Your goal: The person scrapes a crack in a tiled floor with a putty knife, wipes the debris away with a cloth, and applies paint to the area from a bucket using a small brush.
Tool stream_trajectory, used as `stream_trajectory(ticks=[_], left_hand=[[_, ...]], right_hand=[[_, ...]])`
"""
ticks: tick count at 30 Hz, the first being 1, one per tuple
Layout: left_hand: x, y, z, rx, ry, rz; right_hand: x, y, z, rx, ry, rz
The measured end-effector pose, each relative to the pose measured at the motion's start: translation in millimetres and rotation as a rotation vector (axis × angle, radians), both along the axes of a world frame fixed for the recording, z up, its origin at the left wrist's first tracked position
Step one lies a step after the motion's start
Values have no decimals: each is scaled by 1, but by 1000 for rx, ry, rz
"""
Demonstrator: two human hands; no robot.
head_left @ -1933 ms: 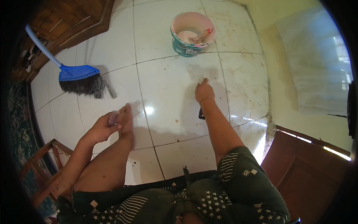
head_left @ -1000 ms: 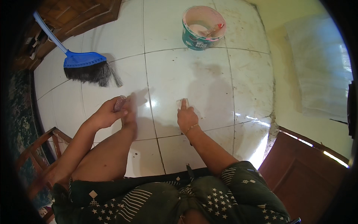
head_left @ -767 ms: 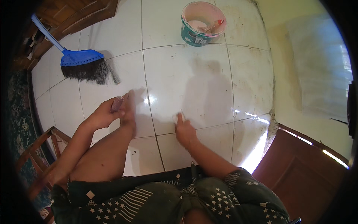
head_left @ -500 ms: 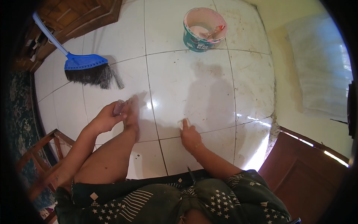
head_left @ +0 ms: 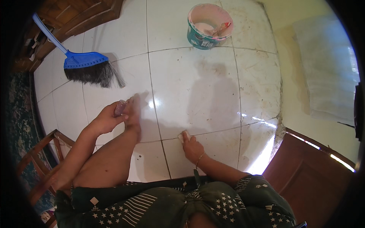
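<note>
My left hand [head_left: 107,118] is closed around a small purplish-brown cylinder-like object [head_left: 119,108], held over my bare foot [head_left: 133,108]. What kind of object it is I cannot make out. My right hand [head_left: 192,148] is down on the white tiled floor [head_left: 175,87], close to a grout line. A small whitish piece [head_left: 181,136] is pinched under its fingers and pressed against the tile; its kind is not clear. Brown smudges and specks mark the tiles around and beyond this hand.
A green bucket [head_left: 201,41] with a pinkish inside stands at the far side, a red-tipped tool [head_left: 222,28] leaning in it. The blue broom [head_left: 85,60] with black bristles is at left. A wooden frame [head_left: 38,159] is near left, a brown door panel [head_left: 308,182] near right.
My right hand has slid a little toward me and to the left along the tile with the whitish piece. The left hand keeps its hold, almost unmoved. The view has shifted slightly.
</note>
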State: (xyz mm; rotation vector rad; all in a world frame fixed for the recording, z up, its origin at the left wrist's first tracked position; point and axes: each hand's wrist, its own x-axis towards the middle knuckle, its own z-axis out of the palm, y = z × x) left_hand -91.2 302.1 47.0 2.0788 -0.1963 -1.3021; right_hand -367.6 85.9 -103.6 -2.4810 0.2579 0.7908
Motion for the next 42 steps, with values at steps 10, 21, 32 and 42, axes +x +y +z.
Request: stream_trajectory(ticks=[10,21,32,42], left_hand=[[6,-24,5,7,-9,-77],[0,-14,0,-4,-29,-94],[-8,-8,6,26,46,5],[-7,-6,14,52,5,31]], right_hand=[[125,-77,-18,-240,-301,-266],[8,-38,3,-40,-97,-86],[-7,-153,25,-178,-127,261],[22,-47,12,-37,-175,284]])
